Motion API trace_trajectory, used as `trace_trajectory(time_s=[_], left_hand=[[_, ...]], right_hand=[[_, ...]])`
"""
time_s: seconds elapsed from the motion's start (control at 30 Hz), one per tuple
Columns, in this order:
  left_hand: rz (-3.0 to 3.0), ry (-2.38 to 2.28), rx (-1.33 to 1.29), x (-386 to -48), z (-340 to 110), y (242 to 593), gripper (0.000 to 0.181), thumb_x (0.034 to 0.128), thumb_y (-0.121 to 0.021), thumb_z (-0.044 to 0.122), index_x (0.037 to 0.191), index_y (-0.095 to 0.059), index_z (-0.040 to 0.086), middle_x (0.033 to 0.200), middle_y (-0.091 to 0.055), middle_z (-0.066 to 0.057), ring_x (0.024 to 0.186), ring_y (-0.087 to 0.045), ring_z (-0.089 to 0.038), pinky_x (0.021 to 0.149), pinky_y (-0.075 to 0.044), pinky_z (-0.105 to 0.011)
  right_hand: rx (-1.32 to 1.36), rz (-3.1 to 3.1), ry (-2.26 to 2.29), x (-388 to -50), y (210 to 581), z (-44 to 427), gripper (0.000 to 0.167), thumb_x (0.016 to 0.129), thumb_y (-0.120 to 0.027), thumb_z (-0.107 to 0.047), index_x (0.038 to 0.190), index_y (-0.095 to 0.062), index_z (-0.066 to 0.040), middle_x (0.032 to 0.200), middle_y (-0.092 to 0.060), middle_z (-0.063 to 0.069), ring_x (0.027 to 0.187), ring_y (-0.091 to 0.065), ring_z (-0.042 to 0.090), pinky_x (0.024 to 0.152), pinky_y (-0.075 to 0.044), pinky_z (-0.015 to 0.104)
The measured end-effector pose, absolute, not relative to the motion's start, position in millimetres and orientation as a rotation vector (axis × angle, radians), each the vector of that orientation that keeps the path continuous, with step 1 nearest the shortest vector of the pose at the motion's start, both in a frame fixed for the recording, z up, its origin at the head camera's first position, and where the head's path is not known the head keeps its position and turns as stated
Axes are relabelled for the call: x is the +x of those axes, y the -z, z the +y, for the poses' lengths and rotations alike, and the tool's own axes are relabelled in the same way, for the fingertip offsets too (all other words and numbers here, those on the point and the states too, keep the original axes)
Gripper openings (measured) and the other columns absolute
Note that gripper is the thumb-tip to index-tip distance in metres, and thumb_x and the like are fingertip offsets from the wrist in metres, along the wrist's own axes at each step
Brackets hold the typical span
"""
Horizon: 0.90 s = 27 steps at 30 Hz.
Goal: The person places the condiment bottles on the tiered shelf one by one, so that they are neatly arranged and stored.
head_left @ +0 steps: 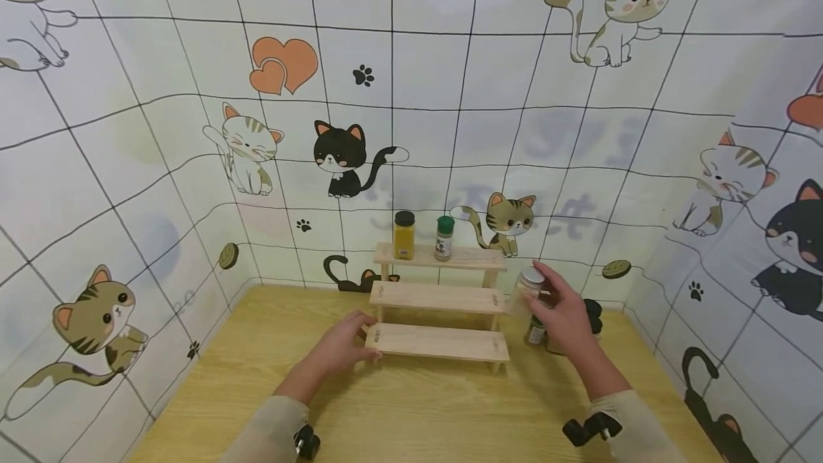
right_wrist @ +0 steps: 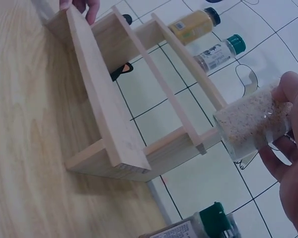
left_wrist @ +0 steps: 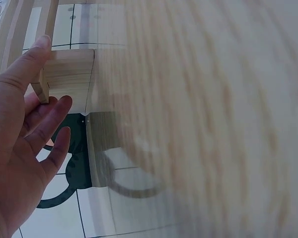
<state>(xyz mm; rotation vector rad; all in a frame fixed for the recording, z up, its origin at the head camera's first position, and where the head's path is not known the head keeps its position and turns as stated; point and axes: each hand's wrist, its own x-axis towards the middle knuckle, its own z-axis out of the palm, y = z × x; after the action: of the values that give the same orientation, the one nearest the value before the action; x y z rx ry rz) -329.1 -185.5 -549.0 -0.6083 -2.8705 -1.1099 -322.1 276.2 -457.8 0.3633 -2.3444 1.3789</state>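
A three-step wooden shelf rack [head_left: 437, 342] stands on the table near the back wall. My left hand [head_left: 339, 345] grips the left end of its lowest step; in the left wrist view the thumb lies on the board's edge with fingers under it. My right hand [head_left: 567, 314] holds a clear jar [right_wrist: 253, 119] of pale, coarse grains, raised off the table just right of the rack's middle step. Its silver lid [head_left: 531, 276] points up in the head view. On the top step are a yellow spice bottle [head_left: 404, 236] with a black cap and a green-capped spice bottle [head_left: 444, 240].
Several more spice bottles stand on the table behind and below my right hand, partly hidden by it; a small one [head_left: 535, 332] shows its label. A green-capped bottle [right_wrist: 188, 228] enters the right wrist view's lower edge. Cat-patterned walls [head_left: 424, 127] enclose the wooden table [head_left: 411, 413].
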Motion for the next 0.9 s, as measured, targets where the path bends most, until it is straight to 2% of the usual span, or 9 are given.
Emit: trace_trajectory(time_s=[0.2, 0.43, 0.57, 0.67, 0.77, 0.9], left_hand=[[-2.862, 1.106, -0.61, -330, -186, 551, 0.068, 0.0911, -0.095, 0.032, 0.146, -0.065, 0.006, 0.13, -0.062, -0.001, 0.113, -0.068, -0.023, 0.094, -0.059, -0.048], [-2.876, 1.094, -0.614, -330, -187, 551, 0.067, 0.0918, -0.094, 0.034, 0.146, -0.065, 0.007, 0.129, -0.062, 0.0, 0.113, -0.068, -0.023, 0.093, -0.059, -0.047], [-2.867, 1.111, -0.606, -329, -187, 550, 0.067, 0.0915, -0.095, 0.034, 0.146, -0.066, 0.008, 0.128, -0.062, 0.001, 0.113, -0.068, -0.023, 0.094, -0.059, -0.048], [-2.86, 1.122, -0.613, -329, -188, 551, 0.067, 0.0915, -0.095, 0.033, 0.146, -0.065, 0.007, 0.127, -0.062, 0.0, 0.113, -0.068, -0.023, 0.094, -0.059, -0.049], [-2.858, 1.113, -0.621, -329, -188, 551, 0.068, 0.0918, -0.095, 0.033, 0.146, -0.065, 0.006, 0.127, -0.062, 0.0, 0.112, -0.068, -0.023, 0.094, -0.059, -0.048], [-2.857, 1.114, -0.616, -330, -189, 553, 0.068, 0.0918, -0.094, 0.034, 0.146, -0.065, 0.006, 0.128, -0.062, 0.0, 0.113, -0.069, -0.023, 0.094, -0.059, -0.048]], right_hand=[[0.478, -2.348, -1.454, -334, 448, 273, 0.071, 0.107, -0.075, -0.012, 0.171, -0.044, -0.015, 0.151, -0.06, 0.027, 0.132, -0.063, 0.043, 0.088, -0.053, 0.011], [0.548, -2.329, -1.476, -359, 433, 267, 0.069, 0.109, -0.073, -0.01, 0.171, -0.043, -0.014, 0.156, -0.058, 0.022, 0.142, -0.057, 0.039, 0.101, -0.051, 0.014], [0.582, -2.353, -1.478, -371, 422, 262, 0.07, 0.11, -0.072, -0.013, 0.172, -0.04, -0.014, 0.16, -0.055, 0.022, 0.147, -0.054, 0.039, 0.112, -0.054, 0.036], [0.616, -2.366, -1.492, -380, 416, 258, 0.069, 0.111, -0.071, -0.012, 0.172, -0.039, -0.012, 0.163, -0.052, 0.022, 0.151, -0.05, 0.04, 0.117, -0.048, 0.055], [0.649, -2.365, -1.506, -388, 409, 254, 0.068, 0.111, -0.069, -0.011, 0.172, -0.038, -0.011, 0.164, -0.05, 0.022, 0.154, -0.047, 0.042, 0.119, -0.043, 0.061], [0.671, -2.371, -1.552, -397, 404, 249, 0.068, 0.112, -0.068, -0.011, 0.173, -0.037, -0.013, 0.167, -0.047, 0.021, 0.157, -0.042, 0.042, 0.122, -0.04, 0.062]])
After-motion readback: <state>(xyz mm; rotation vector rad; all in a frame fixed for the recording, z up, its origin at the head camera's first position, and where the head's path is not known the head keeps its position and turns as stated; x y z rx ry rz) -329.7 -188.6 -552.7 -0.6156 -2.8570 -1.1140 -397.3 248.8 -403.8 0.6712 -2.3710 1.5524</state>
